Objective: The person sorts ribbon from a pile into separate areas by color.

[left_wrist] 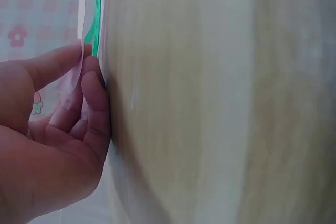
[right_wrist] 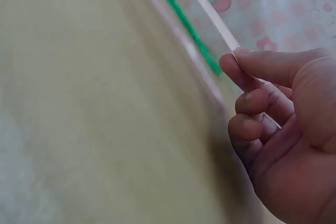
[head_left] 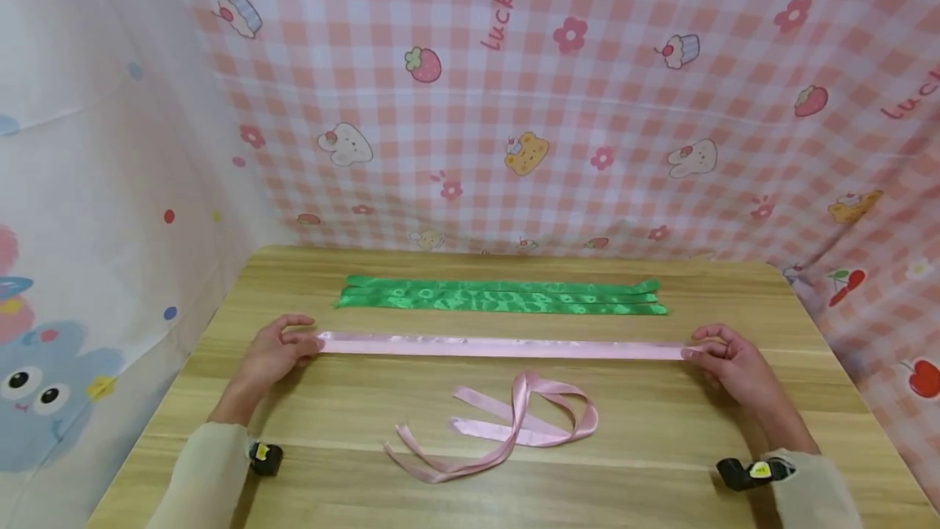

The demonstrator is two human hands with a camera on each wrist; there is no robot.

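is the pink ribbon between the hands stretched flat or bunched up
Stretched straight: the pink ribbon runs as one even band from the left hand to the right hand, each pinching an end.

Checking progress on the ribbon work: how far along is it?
Done, it seems: a looped pink ribbon lies near the table's front edge. In hand: the left hand and right hand pinch a straight pink ribbon taut by its ends. Left: green ribbons lie flat, untouched.

Pink "Luck" lettering on checked backdrop cloth (head_left: 514, 104), cut-off "luck" repeated at right edge
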